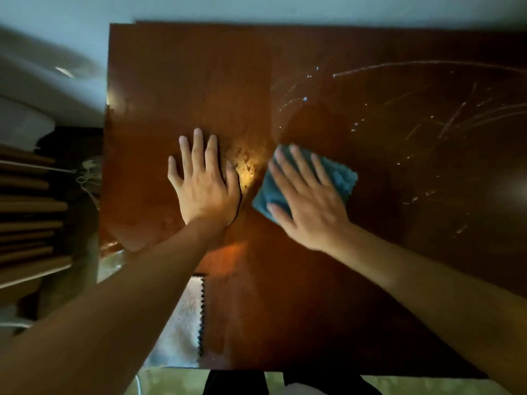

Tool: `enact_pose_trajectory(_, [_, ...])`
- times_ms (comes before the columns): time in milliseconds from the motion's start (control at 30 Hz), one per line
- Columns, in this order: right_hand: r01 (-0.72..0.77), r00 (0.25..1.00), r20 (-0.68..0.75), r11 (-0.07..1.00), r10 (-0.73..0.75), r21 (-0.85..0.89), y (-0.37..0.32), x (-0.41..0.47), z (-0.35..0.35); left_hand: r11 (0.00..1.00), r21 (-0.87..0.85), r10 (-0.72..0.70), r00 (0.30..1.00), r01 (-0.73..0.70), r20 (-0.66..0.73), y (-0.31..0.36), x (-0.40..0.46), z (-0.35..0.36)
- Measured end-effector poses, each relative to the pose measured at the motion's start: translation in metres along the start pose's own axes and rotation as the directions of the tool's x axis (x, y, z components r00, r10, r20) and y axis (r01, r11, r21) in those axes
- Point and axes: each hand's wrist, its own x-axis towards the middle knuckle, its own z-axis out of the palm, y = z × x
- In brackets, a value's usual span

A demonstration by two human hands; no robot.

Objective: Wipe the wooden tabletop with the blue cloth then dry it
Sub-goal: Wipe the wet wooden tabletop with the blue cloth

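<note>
on the wooden tabletop (285, 295) the right hand (308, 203) presses the blue cloth (339, 175) flat, fingers straight; the left hand (204, 183) rests open beside it, holding nothing. wet streaks (427, 121) may dry into marks if the pale cloth (185, 323) waits.

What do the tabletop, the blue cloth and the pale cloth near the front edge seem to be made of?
Tabletop: reddish-brown wood or veneer, glossy; it mirrors light and shows wet streaks.
Blue cloth: fluffy pile, probably microfibre.
Pale cloth: soft woven fabric with a zigzag-cut edge; fibre unclear.
</note>
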Motion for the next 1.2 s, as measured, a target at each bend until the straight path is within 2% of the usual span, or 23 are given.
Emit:
enact_pose_trajectory(100, [0.125, 0.992, 0.005, 0.992, -0.125, -0.013, -0.014, -0.028, 0.008, 1.0, -0.005, 0.004, 1.0, -0.004, -0.009, 0.001, -0.003, 0.001])
enact_pose_trajectory(200, [0.202, 0.979, 0.016, 0.979, -0.202, 0.002, 0.009, 0.0, 0.001, 1.0, 0.01, 0.006, 1.0, -0.006, -0.024, 0.0, -0.002, 0.003])
enact_pose_trajectory(267, [0.15, 0.989, 0.013, 0.989, -0.149, -0.014, 0.033, 0.044, -0.01, 1.0, 0.017, 0.008, 0.999, -0.007, -0.032, -0.001, -0.001, 0.003])
enact_pose_trajectory(367, [-0.008, 1.0, 0.01, 0.999, 0.008, -0.035, 0.065, 0.108, -0.028, 1.0, 0.019, 0.017, 0.999, -0.016, -0.042, 0.0, -0.002, 0.005])
enact_pose_trajectory(467, [-0.042, 0.999, -0.024, 0.999, 0.042, -0.004, 0.062, 0.118, -0.03, 1.0, 0.027, 0.012, 0.999, -0.01, -0.045, -0.002, -0.001, 0.008])
enact_pose_trajectory(533, [0.036, 0.999, -0.031, 0.999, -0.036, -0.01, 0.04, 0.087, -0.019, 0.999, 0.031, 0.017, 0.999, -0.015, -0.045, -0.003, -0.001, 0.009])
enact_pose_trajectory(633, [0.232, 0.973, 0.022, 0.973, -0.232, -0.018, 0.011, 0.033, -0.006, 0.999, 0.029, 0.015, 0.999, -0.013, -0.043, -0.002, 0.0, 0.009])
enact_pose_trajectory(733, [0.31, 0.949, 0.066, 0.951, -0.309, -0.012, 0.026, 0.045, -0.012, 1.0, 0.028, 0.004, 1.0, -0.003, -0.029, -0.001, -0.001, 0.006])
enact_pose_trajectory(800, [0.244, 0.969, 0.027, 0.97, -0.244, -0.008, 0.048, 0.088, -0.024, 1.0, 0.026, -0.007, 1.0, 0.008, -0.021, 0.0, -0.001, 0.004])
enact_pose_trajectory(933, [-0.001, 1.0, -0.002, 0.999, 0.001, -0.041, 0.084, 0.167, -0.047, 1.0, 0.02, 0.003, 1.0, -0.002, -0.02, 0.001, -0.001, 0.003])
enact_pose_trajectory(1000, [-0.015, 1.0, -0.01, 0.999, 0.015, -0.03, 0.072, 0.161, -0.044, 1.0, 0.025, 0.004, 1.0, -0.004, -0.015, 0.001, -0.001, 0.003])
enact_pose_trajectory(1100, [0.177, 0.984, 0.007, 0.983, -0.177, -0.051, 0.039, 0.098, -0.027, 1.0, 0.026, 0.01, 1.0, -0.01, -0.015, 0.0, -0.002, 0.002])
enact_pose_trajectory(1200, [0.378, 0.924, 0.092, 0.923, -0.371, -0.077, 0.036, 0.078, -0.022, 0.999, 0.027, 0.018, 1.0, -0.017, -0.009, -0.001, -0.002, 0.002])
